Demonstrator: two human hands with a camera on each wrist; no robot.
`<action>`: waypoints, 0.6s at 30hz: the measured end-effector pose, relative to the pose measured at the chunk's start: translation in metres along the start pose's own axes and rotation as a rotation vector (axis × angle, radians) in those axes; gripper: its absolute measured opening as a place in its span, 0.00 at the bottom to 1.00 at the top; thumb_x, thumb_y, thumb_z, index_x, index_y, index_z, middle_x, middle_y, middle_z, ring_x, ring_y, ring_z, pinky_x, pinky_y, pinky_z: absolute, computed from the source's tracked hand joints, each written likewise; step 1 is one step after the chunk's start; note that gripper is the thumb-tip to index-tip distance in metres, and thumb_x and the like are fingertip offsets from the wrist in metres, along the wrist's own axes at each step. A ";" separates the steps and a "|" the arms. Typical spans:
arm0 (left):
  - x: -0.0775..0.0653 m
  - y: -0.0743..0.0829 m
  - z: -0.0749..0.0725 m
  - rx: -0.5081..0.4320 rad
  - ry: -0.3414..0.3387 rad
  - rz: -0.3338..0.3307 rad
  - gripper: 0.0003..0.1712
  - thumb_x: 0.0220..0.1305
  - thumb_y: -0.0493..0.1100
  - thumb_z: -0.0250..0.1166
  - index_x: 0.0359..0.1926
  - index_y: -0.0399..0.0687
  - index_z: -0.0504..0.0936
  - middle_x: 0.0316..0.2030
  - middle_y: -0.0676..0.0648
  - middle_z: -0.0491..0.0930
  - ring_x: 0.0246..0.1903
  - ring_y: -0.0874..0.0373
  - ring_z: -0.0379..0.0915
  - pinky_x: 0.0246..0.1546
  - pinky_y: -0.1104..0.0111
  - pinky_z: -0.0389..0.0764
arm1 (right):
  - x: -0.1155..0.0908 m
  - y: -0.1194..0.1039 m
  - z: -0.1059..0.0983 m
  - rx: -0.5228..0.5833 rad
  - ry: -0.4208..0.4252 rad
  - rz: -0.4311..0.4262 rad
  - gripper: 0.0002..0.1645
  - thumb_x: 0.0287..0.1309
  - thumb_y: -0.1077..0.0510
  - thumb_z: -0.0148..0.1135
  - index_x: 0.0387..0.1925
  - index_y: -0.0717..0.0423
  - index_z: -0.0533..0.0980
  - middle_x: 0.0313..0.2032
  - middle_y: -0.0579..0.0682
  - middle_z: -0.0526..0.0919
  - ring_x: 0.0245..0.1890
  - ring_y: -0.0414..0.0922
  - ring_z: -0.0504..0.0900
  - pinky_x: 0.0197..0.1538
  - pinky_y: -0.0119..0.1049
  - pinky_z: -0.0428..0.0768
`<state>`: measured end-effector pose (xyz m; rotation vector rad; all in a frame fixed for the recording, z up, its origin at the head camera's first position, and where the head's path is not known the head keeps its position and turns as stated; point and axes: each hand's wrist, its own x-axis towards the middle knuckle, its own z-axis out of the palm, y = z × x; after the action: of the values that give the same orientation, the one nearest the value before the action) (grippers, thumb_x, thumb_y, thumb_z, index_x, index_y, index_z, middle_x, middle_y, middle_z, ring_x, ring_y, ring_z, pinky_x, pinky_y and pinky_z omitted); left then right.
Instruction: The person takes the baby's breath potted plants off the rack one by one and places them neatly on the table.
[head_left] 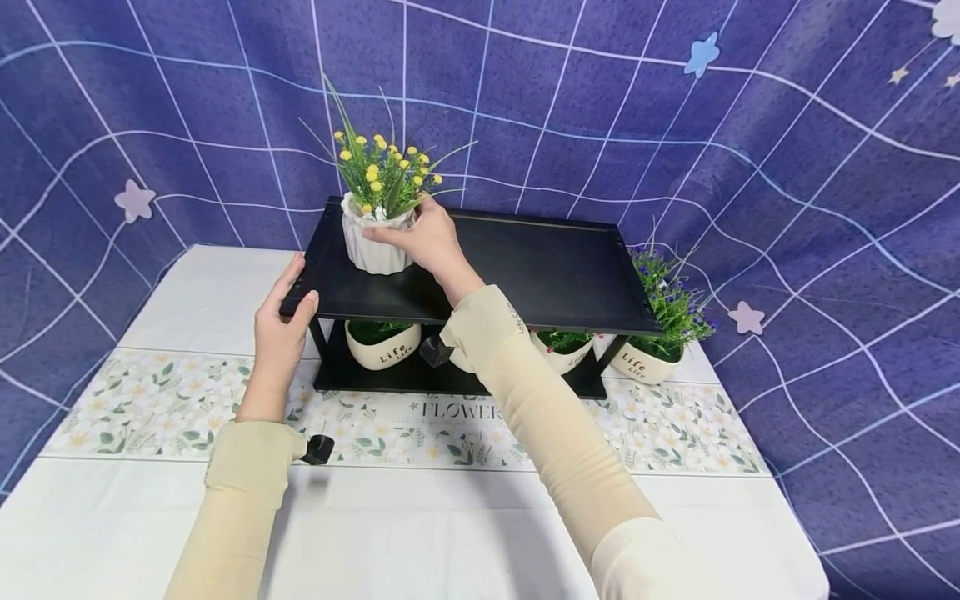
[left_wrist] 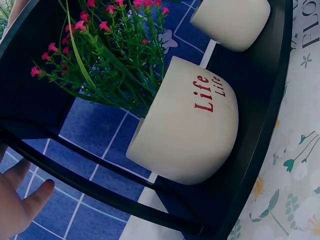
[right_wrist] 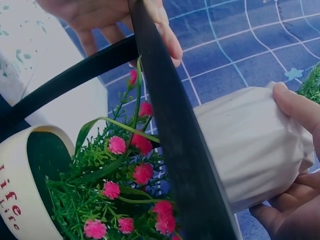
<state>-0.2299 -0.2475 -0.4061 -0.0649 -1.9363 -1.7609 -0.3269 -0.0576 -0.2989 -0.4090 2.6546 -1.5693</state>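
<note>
On the left part of the black two-tier shelf's [head_left: 555, 267] upper board stands a white ridged flower pot [head_left: 375, 254] with small yellow flowers and long green leaves. My right hand [head_left: 435, 242] grips this pot near its rim, thumb in front and fingers behind; the right wrist view shows its base at the board. At the board's front left corner my left hand [head_left: 277, 333] holds the edge, thumb and fingers on either side of it. Beneath, on the lower board, sits a cream "Life" pot [left_wrist: 195, 130] with pink flowers [right_wrist: 142, 172].
More cream pots share the lower board, partly hidden by my right arm. Right of the shelf, a cream pot [head_left: 647, 362] with purple flowers stands on the white table [head_left: 390, 525]. A floral strip [head_left: 172, 400] crosses the table, and a blue curtain [head_left: 525, 108] hangs behind.
</note>
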 end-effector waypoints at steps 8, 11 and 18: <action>-0.001 -0.001 0.005 -0.059 0.017 0.004 0.28 0.67 0.33 0.56 0.68 0.41 0.68 0.72 0.45 0.62 0.73 0.58 0.55 0.63 0.85 0.64 | -0.003 0.003 -0.003 0.024 0.054 -0.008 0.46 0.41 0.42 0.78 0.63 0.48 0.70 0.58 0.45 0.79 0.54 0.41 0.77 0.52 0.32 0.80; -0.001 -0.001 0.004 -0.054 0.014 0.005 0.28 0.67 0.33 0.56 0.68 0.42 0.68 0.72 0.45 0.62 0.73 0.58 0.54 0.64 0.85 0.64 | -0.005 0.004 -0.005 0.042 0.062 -0.013 0.45 0.41 0.43 0.78 0.61 0.49 0.71 0.57 0.45 0.80 0.52 0.41 0.78 0.49 0.31 0.80; 0.001 -0.004 0.003 -0.055 0.031 0.009 0.28 0.67 0.34 0.57 0.68 0.43 0.69 0.71 0.45 0.63 0.72 0.59 0.55 0.65 0.83 0.63 | -0.007 0.008 -0.015 0.084 0.079 -0.032 0.43 0.42 0.45 0.78 0.60 0.49 0.72 0.52 0.45 0.82 0.41 0.40 0.77 0.42 0.28 0.76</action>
<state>-0.2333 -0.2459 -0.4094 -0.0654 -1.8633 -1.7986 -0.3241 -0.0395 -0.2997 -0.3959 2.6395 -1.7344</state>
